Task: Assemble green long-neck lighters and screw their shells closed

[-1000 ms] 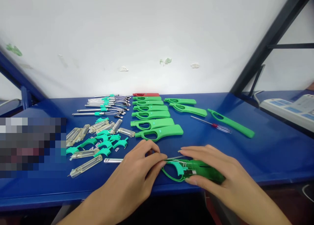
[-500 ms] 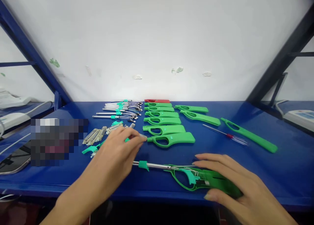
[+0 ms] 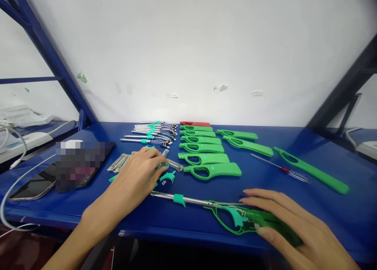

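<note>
My left hand (image 3: 144,171) is closed over small teal parts among the loose pieces, its fingertips pinched at a teal piece (image 3: 163,166). A clear capsule (image 3: 175,165) and another teal trigger piece (image 3: 168,177) lie just right of it. My right hand (image 3: 290,219) rests with fingers spread over the handle end of an open green lighter shell (image 3: 225,225), touching it. In that shell sit a teal trigger (image 3: 235,215), wires and the end of a metal tube (image 3: 194,201), which carries a teal clip (image 3: 179,199) and points left.
Closed green lighters (image 3: 218,170) and a red one (image 3: 194,123) lie in a column behind. Metal tubes with wires (image 3: 141,141) are back left, clear capsules (image 3: 119,162) left. A screwdriver (image 3: 287,170) and green shell (image 3: 315,171) lie right; a phone (image 3: 33,186) far left.
The view has shifted, so the things appear further right. My left hand has come off a clear capsule, which now lies beside it, and its fingers have moved to the teal parts.
</note>
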Available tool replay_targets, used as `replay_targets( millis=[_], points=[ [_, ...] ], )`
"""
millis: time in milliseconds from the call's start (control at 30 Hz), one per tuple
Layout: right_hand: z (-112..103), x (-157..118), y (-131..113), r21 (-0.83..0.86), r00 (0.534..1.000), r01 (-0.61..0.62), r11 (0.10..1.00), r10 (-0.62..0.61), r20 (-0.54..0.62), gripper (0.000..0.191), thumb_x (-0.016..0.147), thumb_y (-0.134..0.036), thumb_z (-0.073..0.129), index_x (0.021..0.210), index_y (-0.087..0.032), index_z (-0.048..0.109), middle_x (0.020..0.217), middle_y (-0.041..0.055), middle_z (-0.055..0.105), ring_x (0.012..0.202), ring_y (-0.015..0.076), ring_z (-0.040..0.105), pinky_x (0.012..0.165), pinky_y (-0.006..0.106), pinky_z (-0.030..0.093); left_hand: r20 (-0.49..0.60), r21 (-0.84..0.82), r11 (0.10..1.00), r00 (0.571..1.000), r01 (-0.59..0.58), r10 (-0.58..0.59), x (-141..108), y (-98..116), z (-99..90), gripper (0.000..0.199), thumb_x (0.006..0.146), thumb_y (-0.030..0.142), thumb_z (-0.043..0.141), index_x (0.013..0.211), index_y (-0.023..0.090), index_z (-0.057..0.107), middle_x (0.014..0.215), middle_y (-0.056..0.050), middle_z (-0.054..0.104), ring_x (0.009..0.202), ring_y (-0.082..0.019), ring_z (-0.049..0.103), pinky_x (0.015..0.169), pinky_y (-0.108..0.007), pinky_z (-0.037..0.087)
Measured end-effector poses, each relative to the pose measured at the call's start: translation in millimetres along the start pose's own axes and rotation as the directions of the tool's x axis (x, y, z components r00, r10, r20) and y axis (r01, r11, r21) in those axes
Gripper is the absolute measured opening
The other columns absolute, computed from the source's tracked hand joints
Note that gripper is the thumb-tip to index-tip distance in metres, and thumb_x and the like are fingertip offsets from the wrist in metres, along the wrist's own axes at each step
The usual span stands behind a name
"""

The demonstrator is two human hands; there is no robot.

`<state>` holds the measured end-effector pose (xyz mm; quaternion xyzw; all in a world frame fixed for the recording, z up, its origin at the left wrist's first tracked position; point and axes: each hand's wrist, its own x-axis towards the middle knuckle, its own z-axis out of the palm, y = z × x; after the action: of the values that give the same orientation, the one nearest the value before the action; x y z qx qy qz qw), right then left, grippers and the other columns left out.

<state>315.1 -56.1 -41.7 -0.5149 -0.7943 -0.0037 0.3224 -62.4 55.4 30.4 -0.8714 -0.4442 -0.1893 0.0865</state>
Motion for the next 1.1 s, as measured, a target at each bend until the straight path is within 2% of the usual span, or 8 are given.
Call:
replay_targets(
  millis=[267,433,600,800,933,1100],
  points=[
    [-0.6,2.0,-1.5,-0.002,1.000,-0.006,1.000,0.006,0.010,0.031,0.110,-0.044,0.061,0.139,-0.045,0.074,0.141,-0.0031,0.079,0.120,0.0196,0.082,0.096,0.026,0.068,0.013,0.044,0.999,1.000,0.002,-0.002,1.2,7.0,-0.4,0.020,0.109,0.019,0.062,0.112,0.020,0.082,0.109,-0.010,0.080,0.099,-0.034,0.071,0.086,-0.048,0.055],
    [-1.2,3.1,-3.7,0.005,0.999,-0.025,1.000,0.025,0.026,0.031,0.110,-0.045,0.061,0.138,-0.045,0.076,0.140,-0.0024,0.079,0.120,0.0212,0.082,0.096,0.028,0.069,0.047,0.027,1.000,0.999,-0.003,0.002,7.0,5.4,-1.3,0.030,0.115,0.022,0.052,0.124,0.017,0.081,0.116,-0.014,0.078,0.107,-0.035,0.069,0.090,-0.050,0.055],
    [-1.5,0.7,-2.2,0.000,0.998,-0.041,0.999,0.041,0.046,0.031,0.110,-0.046,0.061,0.137,-0.044,0.077,0.142,-0.0012,0.078,0.120,0.0224,0.082,0.096,0.029,0.069,0.172,-0.023,0.996,0.981,-0.085,0.088,23.0,0.5,-14.2,0.030,0.111,0.013,0.055,0.119,0.020,0.083,0.111,-0.010,0.075,0.104,-0.030,0.067,0.085,-0.040,0.053],
    [2.2,-1.8,1.7,-0.012,0.999,-0.046,0.999,0.046,0.029,0.032,0.110,-0.048,0.061,0.136,-0.041,0.078,0.144,0.0014,0.078,0.122,0.0245,0.081,0.096,0.030,0.069,0.288,-0.073,0.983,0.940,-0.169,0.183,44.3,-1.9,-21.8,0.027,0.110,0.017,0.060,0.101,0.022,0.086,0.102,-0.009,0.075,0.098,-0.025,0.068,0.083,-0.037,0.049],
    [1.2,-0.4,-0.5,-0.003,0.999,-0.036,0.999,0.036,0.023,0.032,0.108,-0.047,0.064,0.135,-0.040,0.079,0.143,0.0015,0.079,0.120,0.0249,0.082,0.095,0.030,0.070,0.315,-0.090,0.979,0.928,-0.181,0.201,56.9,-1.7,-19.2,0.025,0.107,0.022,0.063,0.096,0.022,0.086,0.093,-0.009,0.075,0.096,-0.026,0.071,0.083,-0.038,0.051],
    [0.2,3.7,-3.2,0.009,1.000,-0.001,1.000,0.001,-0.003,0.030,0.108,-0.045,0.065,0.134,-0.041,0.080,0.141,0.0008,0.079,0.118,0.0237,0.083,0.095,0.030,0.069,0.290,-0.129,0.977,0.935,-0.172,0.203,59.9,0.3,-15.5,0.027,0.102,0.021,0.060,0.091,0.024,0.084,0.090,-0.010,0.075,0.093,-0.026,0.073,0.083,-0.039,0.055]
  ],
)
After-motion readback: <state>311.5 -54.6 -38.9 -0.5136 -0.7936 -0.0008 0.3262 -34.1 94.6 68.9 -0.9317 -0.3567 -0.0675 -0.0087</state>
